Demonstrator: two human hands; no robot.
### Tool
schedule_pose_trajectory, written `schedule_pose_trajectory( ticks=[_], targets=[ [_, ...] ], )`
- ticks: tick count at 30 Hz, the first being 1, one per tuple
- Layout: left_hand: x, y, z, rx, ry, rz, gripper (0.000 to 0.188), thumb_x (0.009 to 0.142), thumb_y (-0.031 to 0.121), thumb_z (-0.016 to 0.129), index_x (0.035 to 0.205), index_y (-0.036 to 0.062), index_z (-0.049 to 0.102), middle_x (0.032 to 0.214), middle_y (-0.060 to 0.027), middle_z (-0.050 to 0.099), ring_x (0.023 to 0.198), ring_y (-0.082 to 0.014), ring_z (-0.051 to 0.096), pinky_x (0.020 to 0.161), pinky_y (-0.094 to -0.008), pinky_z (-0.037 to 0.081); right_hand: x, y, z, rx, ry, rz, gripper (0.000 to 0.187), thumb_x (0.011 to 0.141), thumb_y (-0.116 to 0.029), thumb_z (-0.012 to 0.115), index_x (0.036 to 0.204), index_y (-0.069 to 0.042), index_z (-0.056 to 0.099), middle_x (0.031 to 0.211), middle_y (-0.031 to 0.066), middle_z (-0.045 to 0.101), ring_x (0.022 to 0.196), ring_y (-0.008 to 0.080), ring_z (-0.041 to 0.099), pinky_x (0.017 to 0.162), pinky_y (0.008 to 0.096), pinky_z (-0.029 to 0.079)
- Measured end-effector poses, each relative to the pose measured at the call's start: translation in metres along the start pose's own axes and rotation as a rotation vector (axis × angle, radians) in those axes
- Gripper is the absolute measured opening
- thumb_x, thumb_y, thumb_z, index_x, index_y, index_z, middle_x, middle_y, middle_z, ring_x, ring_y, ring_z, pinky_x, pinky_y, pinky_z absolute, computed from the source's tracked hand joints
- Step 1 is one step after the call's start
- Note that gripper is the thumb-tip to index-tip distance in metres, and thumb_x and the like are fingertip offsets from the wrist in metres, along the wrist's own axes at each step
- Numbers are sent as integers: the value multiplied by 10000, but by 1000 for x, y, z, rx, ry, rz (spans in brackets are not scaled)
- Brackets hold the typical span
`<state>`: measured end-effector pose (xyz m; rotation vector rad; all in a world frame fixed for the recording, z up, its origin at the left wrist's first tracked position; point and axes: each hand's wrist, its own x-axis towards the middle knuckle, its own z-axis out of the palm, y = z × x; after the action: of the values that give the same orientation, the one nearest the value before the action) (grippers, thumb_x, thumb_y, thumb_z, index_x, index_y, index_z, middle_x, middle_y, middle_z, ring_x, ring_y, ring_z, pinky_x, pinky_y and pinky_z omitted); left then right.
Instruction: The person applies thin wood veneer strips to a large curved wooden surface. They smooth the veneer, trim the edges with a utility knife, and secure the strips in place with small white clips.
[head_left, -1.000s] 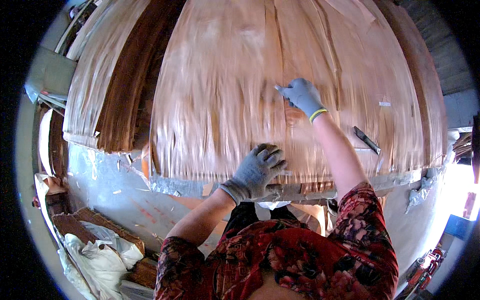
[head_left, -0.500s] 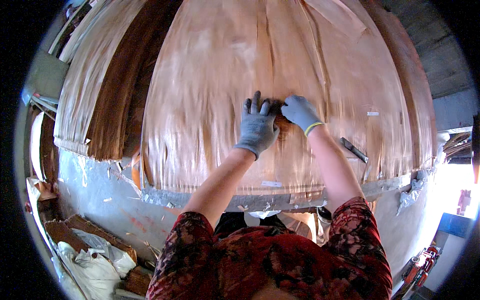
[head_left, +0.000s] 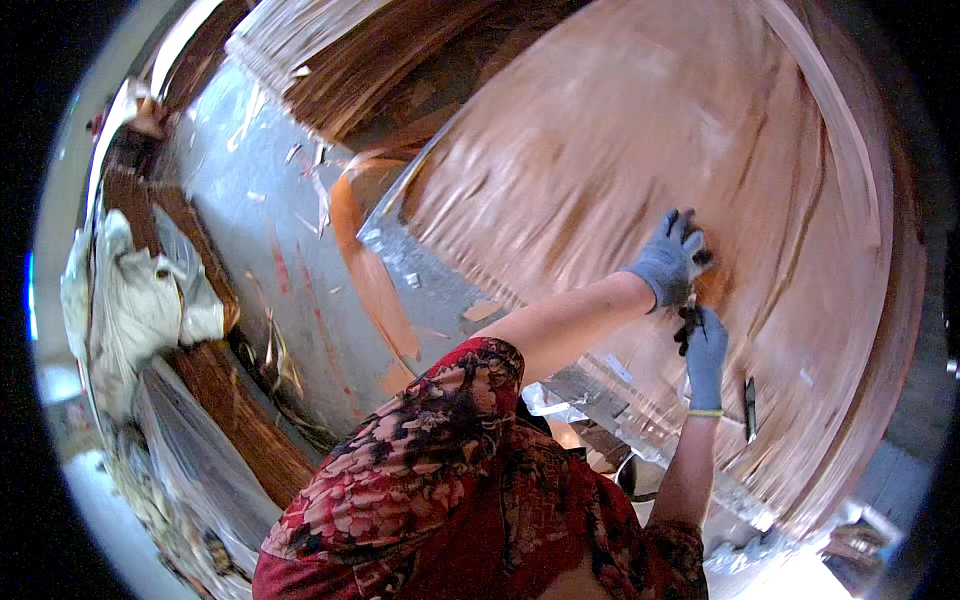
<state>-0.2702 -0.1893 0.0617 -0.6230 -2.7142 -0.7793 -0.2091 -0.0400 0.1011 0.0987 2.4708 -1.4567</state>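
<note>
A large sheet of pale reddish-brown wood veneer [head_left: 620, 130] with wrinkles and splits lies before me. My left hand [head_left: 668, 262], in a grey glove with dark fingertips, rests on the sheet with its fingers apart. A darker orange-brown patch [head_left: 716, 284] shows right beside those fingers. Just nearer to me, my right hand [head_left: 706, 350], gloved alike, has its fingers bent and pressed together; what they pinch, if anything, is too small and blurred to make out. A dark, narrow tool like a knife [head_left: 750, 408] lies on the veneer to the right of my right hand.
Under the veneer runs a grey table edge [head_left: 440, 280]. An orange-brown veneer strip [head_left: 372, 275] hangs at its left corner. Farther left are another veneer stack [head_left: 340, 80], scraps on the grey floor [head_left: 265, 190], white plastic sheeting [head_left: 140, 285] and brown boards [head_left: 235, 420].
My view has swung, so the sheet appears tilted and farther right. The right hand has drawn back from the dark patch toward me; the left hand stays beside it on the veneer.
</note>
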Motion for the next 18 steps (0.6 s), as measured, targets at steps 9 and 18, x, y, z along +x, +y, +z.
schedule_pose_trajectory(
  ticks=[9,18],
  targets=[
    [-152,-69,-177,500,73,-705,703,743,306,655,1336,43,384,1425,-193,310,1342,-411,180,1106,-458,133,-6,-68,63,27,-274,-98,132,886,-109,511,882,-32,617,724,17,617,528,67,544,423,205,398],
    [-251,-154,-200,451,507,-923,864,705,195,692,1416,33,229,1248,-148,508,1338,-401,201,1065,-438,210,15,-145,192,153,-650,-131,157,869,-56,471,896,-6,618,743,32,623,545,73,551,439,196,414]
  ],
)
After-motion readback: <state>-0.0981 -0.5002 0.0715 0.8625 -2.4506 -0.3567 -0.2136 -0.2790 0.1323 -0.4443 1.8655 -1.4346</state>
